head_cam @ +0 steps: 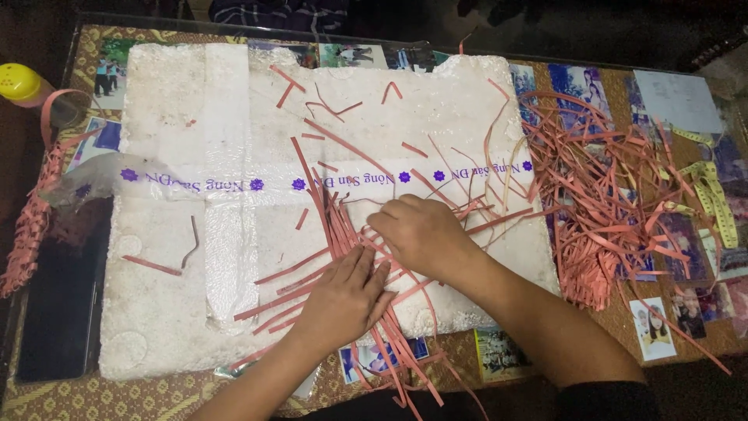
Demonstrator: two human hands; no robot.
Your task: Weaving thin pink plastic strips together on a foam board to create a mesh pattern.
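Left hand (347,296) flat, fingers spread, pressing bundle of pink paper strips (343,234) near front edge of foam board (179,257). Right hand (421,234) curled, fingertips on same strips, grip unclear. Strips run front-to-back under both hands; left hand nearer.

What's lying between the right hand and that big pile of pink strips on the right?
In the head view, a few loose pink strips cross the white foam board between the right hand and the pile.

Dim, warm indoor light from above — the white foam board (234,234) glares slightly, edges fall dark, detail soft.
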